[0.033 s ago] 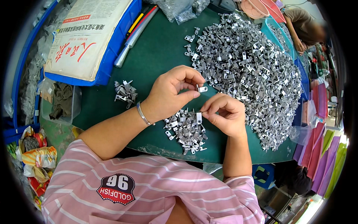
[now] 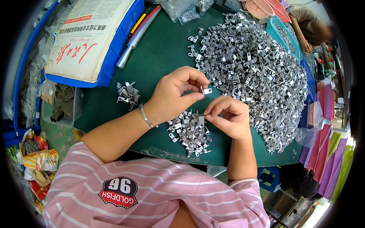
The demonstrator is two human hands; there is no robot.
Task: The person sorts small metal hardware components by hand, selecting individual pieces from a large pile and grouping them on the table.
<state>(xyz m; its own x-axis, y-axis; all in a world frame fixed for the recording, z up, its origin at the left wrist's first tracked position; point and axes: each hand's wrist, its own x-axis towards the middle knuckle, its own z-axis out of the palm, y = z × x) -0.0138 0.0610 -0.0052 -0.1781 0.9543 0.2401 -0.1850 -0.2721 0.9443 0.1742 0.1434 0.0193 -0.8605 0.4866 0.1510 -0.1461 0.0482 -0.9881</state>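
Note:
Between the thumb and index finger of my left hand is a small metal bracket, with its holed tab facing right. My right hand pinches another metal bracket by its upper end, above a small pile of brackets. The pile lies on the green tabletop near the front edge. To the right spreads a large heap of similar brackets. A smaller cluster of brackets sits left of my left forearm.
A blue tray with a newspaper stands at the far left, beside pens and a silver-handled tool. Below it is a clear bin with dark cloth. A turquoise basket borders the heap; another person's arm is behind.
The bracket in my right hand has turned slightly, its face going from bright to grey, and my right fingers have shifted a little left. My left hand stays put.

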